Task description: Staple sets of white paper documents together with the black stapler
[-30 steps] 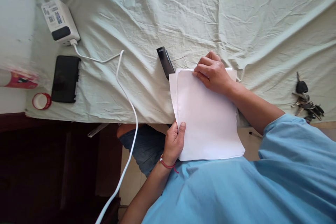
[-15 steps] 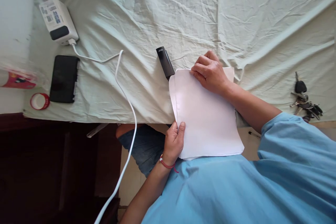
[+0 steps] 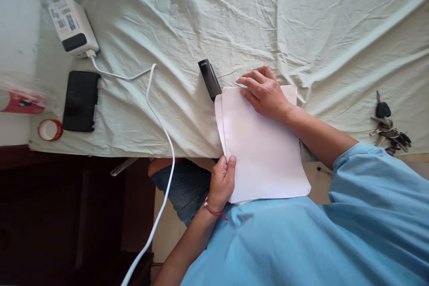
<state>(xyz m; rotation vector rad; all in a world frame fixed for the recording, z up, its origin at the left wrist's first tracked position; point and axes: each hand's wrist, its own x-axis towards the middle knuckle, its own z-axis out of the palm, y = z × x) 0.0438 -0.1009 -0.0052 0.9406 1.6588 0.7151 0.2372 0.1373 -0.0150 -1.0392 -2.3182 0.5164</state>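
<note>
While the left hand (image 3: 222, 179) holds the left edge of a stack of white paper (image 3: 264, 152) at the lower centre of the frame, its thumb lies flat on the top sheet and its fingers go out of sight beneath, so the paper is pinched between them. The right hand (image 3: 264, 91) rests at the stack's upper edge, just right of the frame's centre. Its thumb lies on the sheet and its index finger stands a little apart, reaching past the edge; whether the other fingers pinch any paper, one cannot tell.

The sheets are slightly fanned at the left, their lower edge close against a blue shirt (image 3: 284, 241). A black oblong device (image 3: 209, 78) lies near the stack's upper left corner on the pale green cloth (image 3: 321, 18). A white box (image 3: 74, 27), with a white cable (image 3: 171, 152) plugged in, sits at the upper left, above a black phone-like slab (image 3: 81, 100). A bunch of keys (image 3: 391, 134) lies at the right.
</note>
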